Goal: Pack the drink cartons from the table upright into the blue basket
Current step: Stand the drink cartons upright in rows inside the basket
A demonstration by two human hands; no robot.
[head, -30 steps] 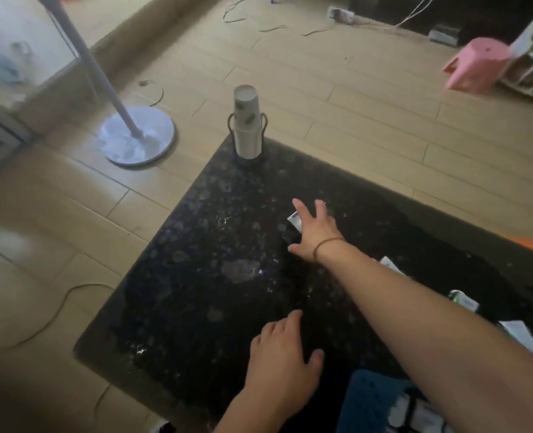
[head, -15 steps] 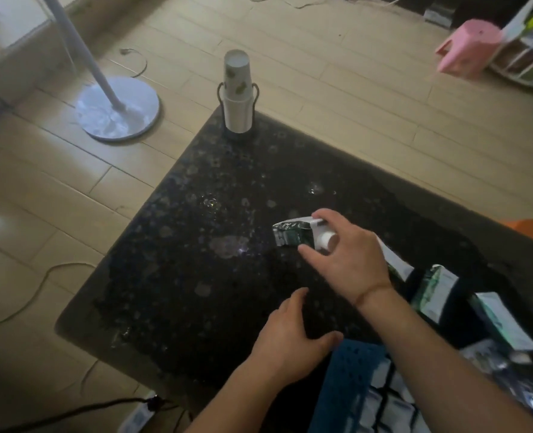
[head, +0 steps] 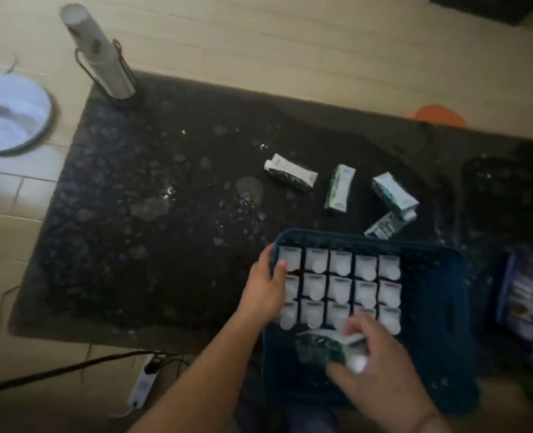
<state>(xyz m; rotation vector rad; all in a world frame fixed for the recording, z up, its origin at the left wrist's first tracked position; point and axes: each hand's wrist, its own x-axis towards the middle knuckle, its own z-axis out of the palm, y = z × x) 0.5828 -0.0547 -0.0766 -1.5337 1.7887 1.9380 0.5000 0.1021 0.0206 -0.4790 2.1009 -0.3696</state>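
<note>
Our right hand grips a carton, tilted on its side, inside the basket, just in front of the packed rows. Our left hand clasps the basket's left wall, fingers over the nearest upright cartons. Fifteen stand there in three rows. Beyond the basket, four loose cartons lie on the bench; a cup stack stands at its far left corner.
</note>
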